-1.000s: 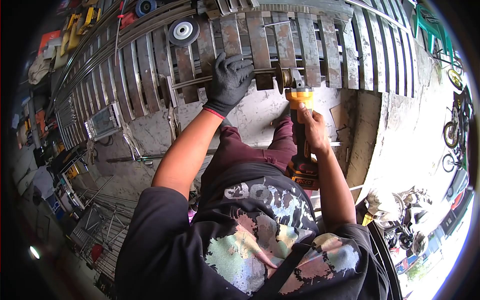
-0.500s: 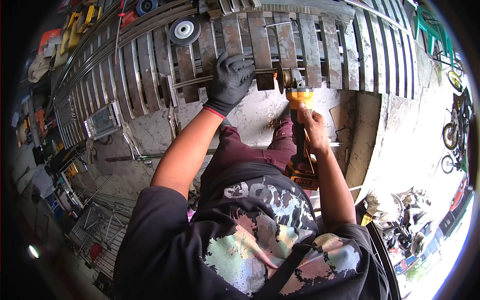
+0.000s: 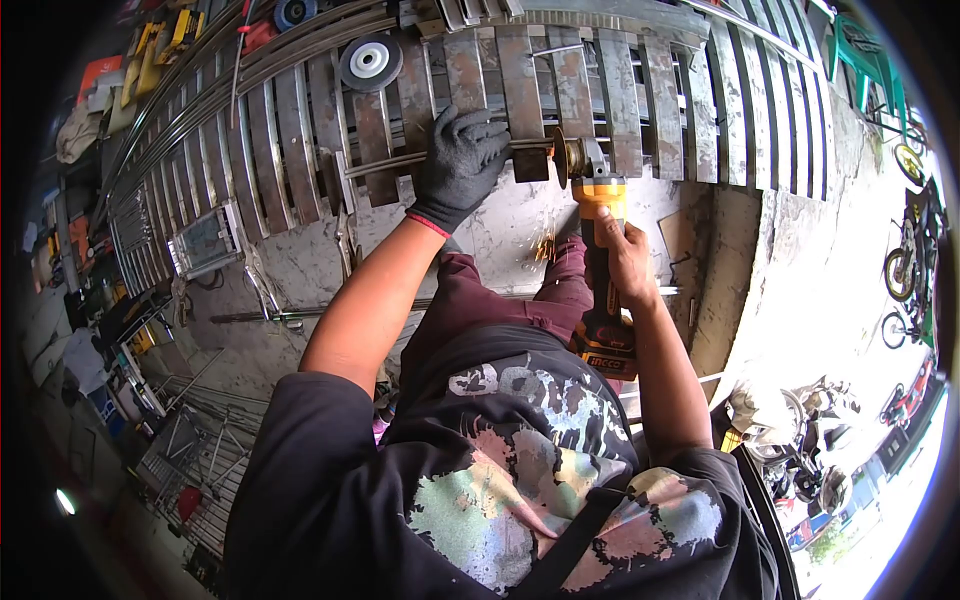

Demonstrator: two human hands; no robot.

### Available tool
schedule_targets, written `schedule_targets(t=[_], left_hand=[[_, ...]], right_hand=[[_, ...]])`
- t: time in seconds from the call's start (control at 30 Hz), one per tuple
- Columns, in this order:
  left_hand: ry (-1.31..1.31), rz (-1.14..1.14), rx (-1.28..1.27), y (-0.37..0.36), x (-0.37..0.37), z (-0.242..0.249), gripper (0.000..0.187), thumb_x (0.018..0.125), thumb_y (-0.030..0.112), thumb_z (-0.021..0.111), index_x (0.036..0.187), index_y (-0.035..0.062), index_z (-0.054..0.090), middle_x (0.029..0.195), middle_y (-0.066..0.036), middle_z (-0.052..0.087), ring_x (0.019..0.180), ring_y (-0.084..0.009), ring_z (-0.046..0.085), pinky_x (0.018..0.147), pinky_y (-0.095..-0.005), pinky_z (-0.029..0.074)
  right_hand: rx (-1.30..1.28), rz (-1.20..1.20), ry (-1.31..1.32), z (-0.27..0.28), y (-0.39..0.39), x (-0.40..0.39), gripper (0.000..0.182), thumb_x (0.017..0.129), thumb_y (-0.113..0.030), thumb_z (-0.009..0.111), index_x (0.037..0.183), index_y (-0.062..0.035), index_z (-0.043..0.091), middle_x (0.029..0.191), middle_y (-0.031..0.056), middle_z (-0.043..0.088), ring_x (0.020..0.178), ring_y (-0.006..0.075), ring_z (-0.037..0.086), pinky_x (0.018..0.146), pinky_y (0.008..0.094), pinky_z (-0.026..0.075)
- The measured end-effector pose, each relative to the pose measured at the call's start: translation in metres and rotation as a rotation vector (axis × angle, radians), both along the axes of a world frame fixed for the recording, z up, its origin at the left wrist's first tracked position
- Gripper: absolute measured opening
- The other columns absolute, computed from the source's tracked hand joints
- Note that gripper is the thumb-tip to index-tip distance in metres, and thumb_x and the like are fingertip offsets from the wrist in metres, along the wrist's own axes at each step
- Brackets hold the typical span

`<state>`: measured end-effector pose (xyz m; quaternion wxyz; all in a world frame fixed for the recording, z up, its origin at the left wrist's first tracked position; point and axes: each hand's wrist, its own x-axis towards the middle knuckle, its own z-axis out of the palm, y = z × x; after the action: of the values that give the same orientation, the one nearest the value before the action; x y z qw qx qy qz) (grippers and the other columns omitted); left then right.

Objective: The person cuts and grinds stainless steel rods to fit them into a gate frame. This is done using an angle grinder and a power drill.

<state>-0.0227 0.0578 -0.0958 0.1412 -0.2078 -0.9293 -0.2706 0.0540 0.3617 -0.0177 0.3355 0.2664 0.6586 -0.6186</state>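
Observation:
My left hand (image 3: 465, 160), in a dark grey glove with a red cuff, is closed over thin metal rods (image 3: 385, 164) lying across the slatted metal bench (image 3: 520, 80). My bare right hand (image 3: 626, 258) grips a yellow and black cordless angle grinder (image 3: 603, 200), with its battery end toward my body. The grinder's thin disc (image 3: 560, 158) stands upright against the rods, just right of my gloved hand. Orange sparks (image 3: 545, 248) fly below the disc, near my leg. Exactly where the disc meets the metal is hard to see.
A round grinding wheel (image 3: 371, 62) lies on the slats above my left hand. Long metal bars (image 3: 230, 70) run along the bench's left side. Clamps (image 3: 262, 285) hang off its near edge, beside a small rectangular metal frame (image 3: 205, 240). Motorbikes (image 3: 900, 260) stand far right.
More sparks show below the disc now, in a brighter spray. Both hands and the grinder keep almost the same place.

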Motion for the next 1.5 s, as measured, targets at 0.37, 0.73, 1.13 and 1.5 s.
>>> schedule_targets(t=[0.37,0.73,1.13,1.5], left_hand=[[-0.007,0.001,-0.01,-0.001,0.0,-0.004,0.023,0.092,0.017,0.081,0.115,0.0133,0.084,0.127,-0.003,0.08,0.131,-0.0263,0.069,0.124,-0.053,0.04],[-0.017,0.004,-0.014,-0.001,0.0,-0.002,0.023,0.094,0.02,0.081,0.116,0.0128,0.084,0.127,-0.003,0.08,0.132,-0.0266,0.068,0.126,-0.0534,0.039],[-0.054,-0.012,0.037,-0.002,-0.002,0.002,0.023,0.094,0.02,0.081,0.114,0.0106,0.082,0.13,-0.007,0.078,0.135,-0.0329,0.066,0.125,-0.056,0.04],[0.013,0.07,-0.222,-0.002,-0.026,-0.02,0.017,0.096,0.033,0.072,0.102,0.0191,0.081,0.146,-0.007,0.072,0.15,-0.045,0.049,0.124,-0.0655,0.027]], right_hand=[[-0.001,-0.014,0.015,-0.001,-0.001,-0.001,0.06,0.11,-0.062,0.068,0.095,-0.0044,0.062,0.066,0.0063,0.063,0.047,0.0175,0.063,0.044,0.0335,0.052],[-0.003,-0.011,-0.003,-0.002,-0.001,0.0,0.061,0.11,-0.062,0.068,0.095,-0.003,0.063,0.067,0.0074,0.065,0.049,0.0182,0.065,0.046,0.0341,0.053],[-0.12,-0.065,0.028,0.01,0.01,0.001,0.054,0.111,-0.057,0.068,0.096,-0.006,0.062,0.069,0.0057,0.062,0.05,0.0157,0.062,0.045,0.0311,0.051],[0.227,-0.057,0.493,0.116,0.053,-0.005,0.04,0.099,-0.035,0.09,0.11,-0.0023,0.07,0.077,0.0013,0.069,0.062,0.0087,0.063,0.056,0.0305,0.053]])
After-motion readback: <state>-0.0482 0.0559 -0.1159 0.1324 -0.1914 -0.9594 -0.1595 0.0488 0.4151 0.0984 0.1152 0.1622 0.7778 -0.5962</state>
